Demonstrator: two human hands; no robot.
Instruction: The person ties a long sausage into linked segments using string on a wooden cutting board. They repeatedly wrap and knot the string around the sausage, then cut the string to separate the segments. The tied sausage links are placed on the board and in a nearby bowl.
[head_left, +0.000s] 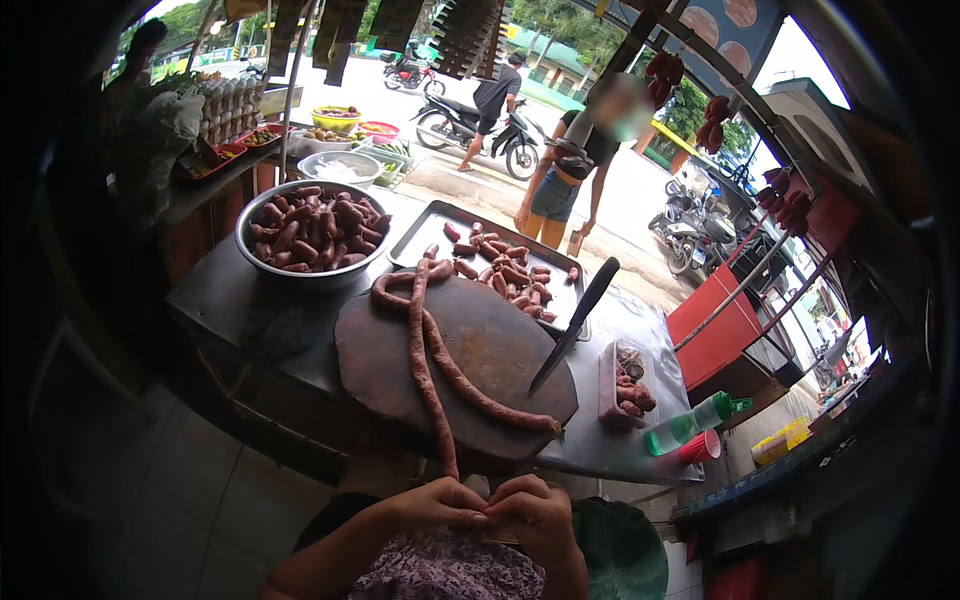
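A long uncut sausage (422, 367) lies looped over a round wooden chopping board (495, 322). One length runs off the board's near edge down to my left hand (442, 504), which grips it near its end. My right hand (534, 514) meets the left, fingertips pinched together; what lies between them is hidden by the fingers. A black-handled knife (577, 322) stands tilted on the right side of the board, tip down on the wood. The sausage's other end rests at the board's near right edge.
Behind the board, a metal tray (487, 217) bears short sausages (517, 277). A metal bowl (244, 225) heaped with sausage links (319, 232) stands left. At right are a plastic container of meat (634, 397), a green bottle (690, 427) and a red cup (701, 448). A person (577, 157) stands across the table.
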